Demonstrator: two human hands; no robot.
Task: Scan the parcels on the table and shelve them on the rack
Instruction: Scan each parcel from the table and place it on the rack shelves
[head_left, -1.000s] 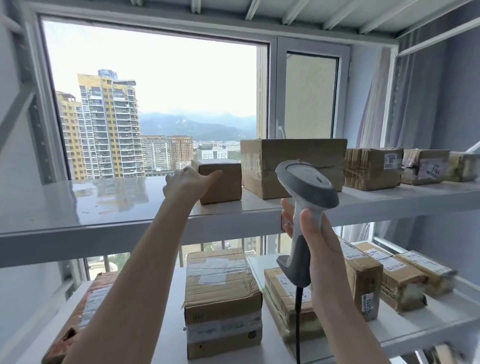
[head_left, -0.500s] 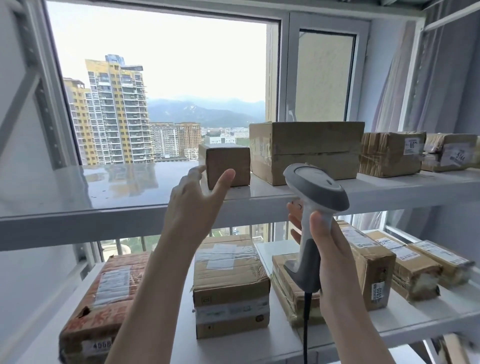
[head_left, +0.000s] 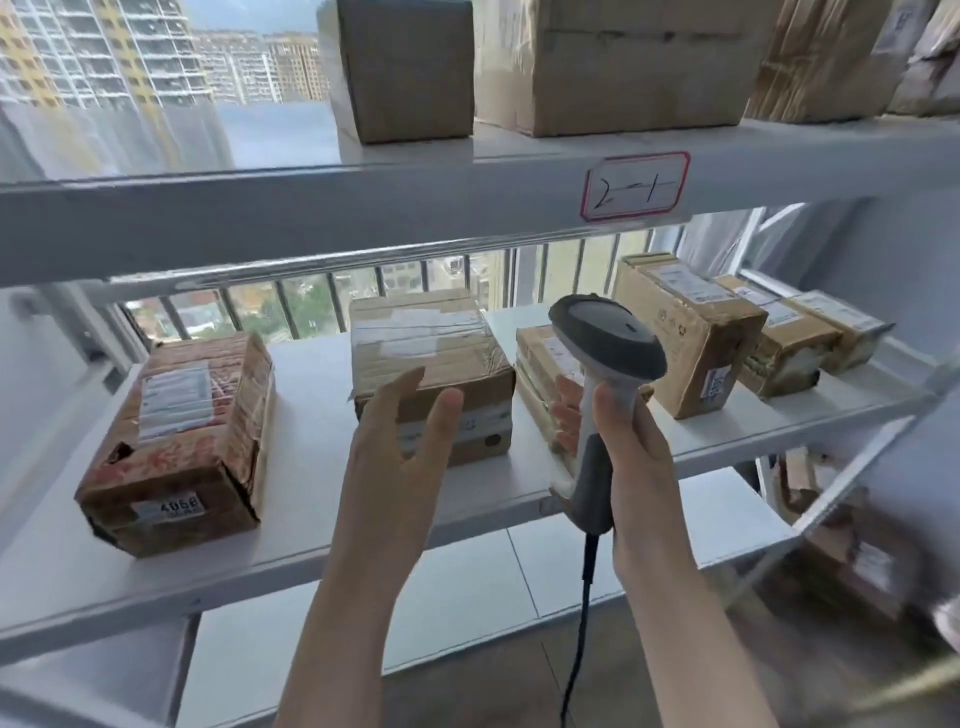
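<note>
Our left hand (head_left: 400, 441) is held up with fingers straight, holding nothing, in front of a taped box (head_left: 431, 338) on the lower shelf (head_left: 311, 415). Our right hand (head_left: 628, 457) grips the scanner (head_left: 605, 343) by its handle. A small box (head_left: 410, 67) stands on the upper shelf (head_left: 363, 208).

window (head_left: 306, 307): barred, daylit | outside: high-rise towers (head_left: 104, 47) | floor (head_left: 457, 613): pale tiles
</note>
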